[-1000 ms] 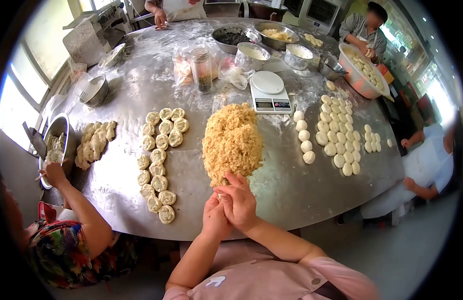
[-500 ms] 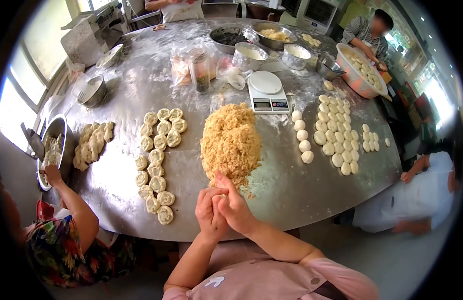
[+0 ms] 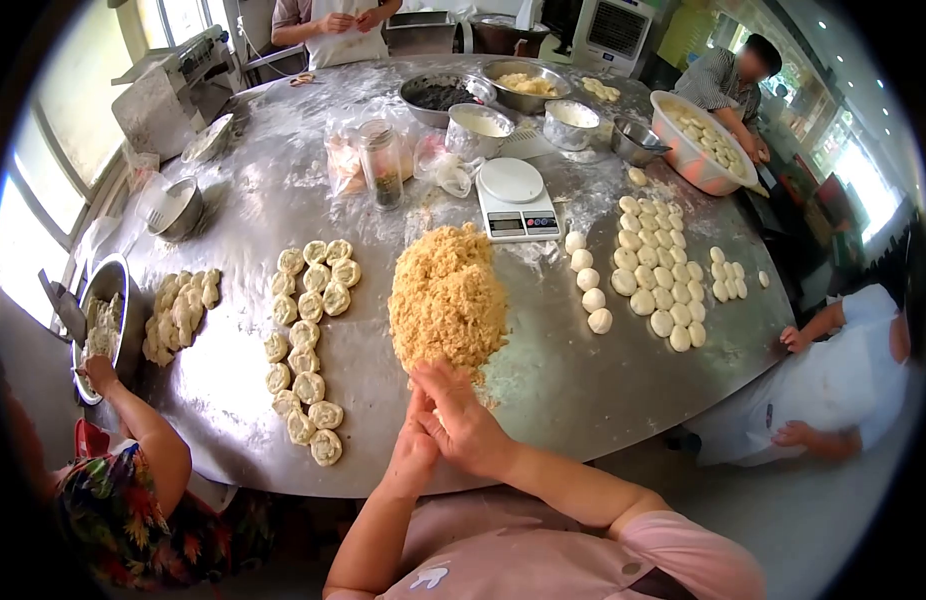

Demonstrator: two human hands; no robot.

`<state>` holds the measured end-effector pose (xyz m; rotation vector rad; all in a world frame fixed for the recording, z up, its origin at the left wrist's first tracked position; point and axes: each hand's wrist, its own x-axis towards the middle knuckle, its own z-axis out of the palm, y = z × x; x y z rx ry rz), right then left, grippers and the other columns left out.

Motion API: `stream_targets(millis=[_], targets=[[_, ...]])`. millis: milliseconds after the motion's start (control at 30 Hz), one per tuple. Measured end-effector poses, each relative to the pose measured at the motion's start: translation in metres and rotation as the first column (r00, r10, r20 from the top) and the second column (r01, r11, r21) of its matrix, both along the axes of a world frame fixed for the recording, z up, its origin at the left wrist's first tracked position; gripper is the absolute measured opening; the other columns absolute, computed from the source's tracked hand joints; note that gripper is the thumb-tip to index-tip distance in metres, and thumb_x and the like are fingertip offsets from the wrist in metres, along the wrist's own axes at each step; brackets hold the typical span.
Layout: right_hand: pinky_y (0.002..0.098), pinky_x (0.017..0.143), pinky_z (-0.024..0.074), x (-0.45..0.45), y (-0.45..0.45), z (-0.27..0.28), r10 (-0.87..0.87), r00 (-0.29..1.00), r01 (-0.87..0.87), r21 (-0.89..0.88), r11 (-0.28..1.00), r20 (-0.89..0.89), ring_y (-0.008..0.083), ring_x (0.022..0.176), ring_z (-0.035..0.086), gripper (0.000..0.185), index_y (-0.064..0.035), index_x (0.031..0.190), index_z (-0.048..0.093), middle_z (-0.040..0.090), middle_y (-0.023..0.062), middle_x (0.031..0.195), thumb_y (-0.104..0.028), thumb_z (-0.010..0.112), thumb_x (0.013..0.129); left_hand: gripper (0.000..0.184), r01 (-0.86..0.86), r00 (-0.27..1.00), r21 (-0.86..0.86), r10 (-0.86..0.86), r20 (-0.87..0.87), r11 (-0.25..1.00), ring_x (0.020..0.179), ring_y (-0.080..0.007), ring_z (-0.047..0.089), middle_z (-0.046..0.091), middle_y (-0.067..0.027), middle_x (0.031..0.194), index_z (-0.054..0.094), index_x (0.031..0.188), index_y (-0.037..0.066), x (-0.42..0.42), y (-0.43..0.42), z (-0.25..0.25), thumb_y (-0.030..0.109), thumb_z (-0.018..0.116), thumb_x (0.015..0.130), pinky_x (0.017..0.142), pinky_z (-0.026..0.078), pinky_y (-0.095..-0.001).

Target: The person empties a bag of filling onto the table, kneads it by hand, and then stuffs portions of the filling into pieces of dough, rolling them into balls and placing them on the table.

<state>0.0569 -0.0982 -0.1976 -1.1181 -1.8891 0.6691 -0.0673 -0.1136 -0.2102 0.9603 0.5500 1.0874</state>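
Note:
Both of my hands are cupped together at the near end of a heap of crumbly yellow filling [image 3: 448, 300]. My left hand [image 3: 415, 445] is curled on the left, pressed against my right hand [image 3: 465, 425], whose fingers reach over toward the heap. A small pale bit shows between them; most of what they enclose is hidden. Left of the heap lie pleated dough rounds [image 3: 309, 388] in a double column. Smooth dough balls [image 3: 586, 279] form a line on the right, with a larger group of dough balls [image 3: 663, 285] beyond.
A white scale [image 3: 511, 182] and a glass jar [image 3: 381, 170] stand behind the heap. Metal bowls [image 3: 528, 98] and a large tub [image 3: 703, 150] are farther back. A co-worker's arm [image 3: 148, 425] reaches into a basin [image 3: 133, 310] at left. Other people stand at the back and right.
The view has shifted slightly, so the table's contents appear lower and farther left. My hands remain together, with my right fingers now extended over the left. The co-worker at the back shows more fully.

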Motion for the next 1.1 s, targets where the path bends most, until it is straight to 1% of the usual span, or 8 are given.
stream_targets(millis=[100, 200, 267, 400, 767, 967, 1067, 1100], targets=[[0.0630, 0.110, 0.0153, 0.008, 0.002, 0.005, -0.097, 0.987, 0.115, -0.137, 0.984, 0.127, 0.0509, 0.142, 0.005, 0.080, 0.0001, 0.145, 0.026, 0.012, 0.0311, 0.152, -0.048, 0.059, 0.090, 0.120, 0.064, 0.997, -0.123, -0.068, -0.027, 0.990, 0.138, -0.0258, 0.029, 0.028, -0.0116, 0.149, 0.004, 0.152, 0.001, -0.004, -0.010, 0.011, 0.057, 0.075, 0.072, 0.111, 0.028, -0.0395], [0.0650, 0.109, 0.0066, 0.002, 0.001, -0.016, -0.019, 0.997, 0.033, -0.198, 0.980, 0.076, 0.0500, 0.142, 0.007, 0.084, 0.0024, 0.144, 0.026, 0.015, 0.0343, 0.150, -0.058, 0.050, 0.091, 0.114, 0.099, 0.972, 0.089, -0.077, -0.220, 0.991, 0.138, -0.0270, 0.029, 0.030, -0.0163, 0.145, 0.012, 0.150, 0.000, 0.001, -0.011, 0.011, 0.036, 0.084, 0.070, 0.112, 0.027, -0.0406], [0.0657, 0.109, 0.0068, 0.007, 0.010, -0.011, 0.012, 0.983, 0.030, -0.224, 0.974, 0.185, 0.0491, 0.143, 0.004, 0.084, 0.0030, 0.145, 0.025, 0.014, 0.0333, 0.151, -0.061, 0.043, 0.093, 0.109, 0.196, 0.784, 0.415, 0.112, -0.611, 0.889, 0.138, -0.0284, 0.028, 0.028, -0.0195, 0.145, 0.014, 0.148, -0.001, 0.002, -0.017, 0.011, 0.032, 0.083, 0.071, 0.112, 0.026, -0.0420], [0.0642, 0.110, 0.0070, 0.008, 0.030, -0.009, -0.022, 0.976, 0.070, -0.217, 0.974, 0.215, 0.0485, 0.143, 0.004, 0.084, 0.0024, 0.145, 0.025, 0.014, 0.0321, 0.152, -0.060, 0.044, 0.092, 0.094, 0.090, 0.911, 0.256, 0.024, -0.412, 0.963, 0.136, -0.0333, 0.031, 0.029, -0.0200, 0.145, 0.023, 0.143, -0.002, 0.006, -0.024, -0.005, 0.014, 0.078, 0.069, 0.112, 0.027, -0.0414], [0.0559, 0.114, 0.0088, -0.012, 0.001, 0.006, 0.052, 0.996, -0.065, -0.190, 0.980, -0.072, 0.0457, 0.143, 0.009, 0.076, 0.0045, 0.141, 0.032, 0.014, 0.0310, 0.153, -0.054, 0.045, 0.095, 0.078, 0.009, 0.734, 0.426, 0.283, -0.618, 0.905, 0.124, -0.0392, 0.045, 0.045, -0.0238, 0.133, 0.040, 0.134, -0.001, 0.011, -0.019, 0.017, 0.004, 0.071, 0.062, 0.099, 0.041, -0.0427], [0.0482, 0.116, 0.0044, -0.013, 0.029, -0.002, -0.208, 0.954, 0.105, -0.413, 0.905, -0.214, 0.0462, 0.144, 0.005, 0.073, 0.0047, 0.143, 0.027, 0.015, 0.0306, 0.152, -0.051, 0.041, 0.098, 0.062, -0.096, 0.617, 0.508, 0.451, -0.644, 0.856, 0.113, -0.0364, 0.055, 0.057, -0.0194, 0.121, 0.050, 0.127, 0.002, 0.019, -0.022, -0.003, 0.008, 0.072, 0.069, 0.092, 0.046, -0.0422], [0.0459, 0.116, 0.0027, -0.015, -0.003, 0.011, 0.028, 0.930, -0.165, -0.346, 0.924, -0.368, 0.0424, 0.145, 0.003, 0.069, 0.0047, 0.143, 0.027, 0.017, 0.0280, 0.153, -0.048, 0.038, 0.100, 0.054, -0.109, 0.599, 0.437, 0.410, -0.688, 0.893, 0.109, -0.0370, 0.057, 0.058, -0.0188, 0.119, 0.053, 0.124, 0.006, 0.008, -0.010, 0.001, 0.003, 0.066, 0.071, 0.083, 0.050, -0.0427], [0.0441, 0.115, 0.0159, -0.019, -0.009, 0.007, -0.044, 0.781, -0.282, -0.415, 0.865, -0.623, 0.0397, 0.145, 0.013, 0.061, 0.0037, 0.140, 0.033, 0.025, 0.0261, 0.151, -0.041, 0.045, 0.099, 0.036, -0.084, 0.553, 0.392, 0.370, -0.746, 0.916, 0.088, -0.0349, 0.062, 0.063, -0.0142, 0.094, 0.060, 0.108, 0.006, -0.001, -0.003, -0.006, 0.006, 0.066, 0.072, 0.071, 0.051, -0.0403]])
